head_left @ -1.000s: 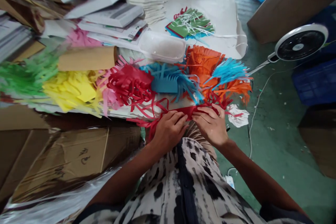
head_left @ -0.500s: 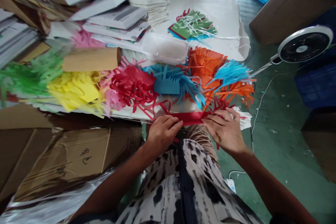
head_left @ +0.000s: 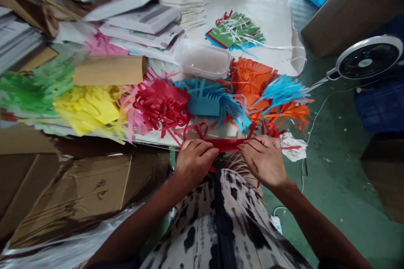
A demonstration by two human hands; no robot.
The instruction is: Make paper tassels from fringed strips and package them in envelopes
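A folded strip of red fringed paper (head_left: 227, 144) is stretched between my two hands at the near edge of the table. My left hand (head_left: 193, 161) pinches its left end with fingers curled. My right hand (head_left: 264, 160) grips its right end, fingers pressed together on the paper. Loose red strips hang down from the piece. Just beyond lie piles of cut fringed paper: red (head_left: 160, 103), blue (head_left: 214, 101), orange (head_left: 252, 80), light blue (head_left: 280, 88), pink (head_left: 134, 115), yellow (head_left: 91, 111) and green (head_left: 34, 88).
A clear plastic box (head_left: 202, 58) sits behind the piles, with a brown cardboard piece (head_left: 107, 70) and stacked white papers (head_left: 142, 17) to the left. A green tied bundle (head_left: 236, 29) lies farther back. Cardboard boxes (head_left: 78, 189) stand at my left, a floor fan (head_left: 368, 56) at the right.
My right hand drew back toward my left along the red strip, after spreading out to the right. The strip now sits slightly lower, bunched tighter between both hands.
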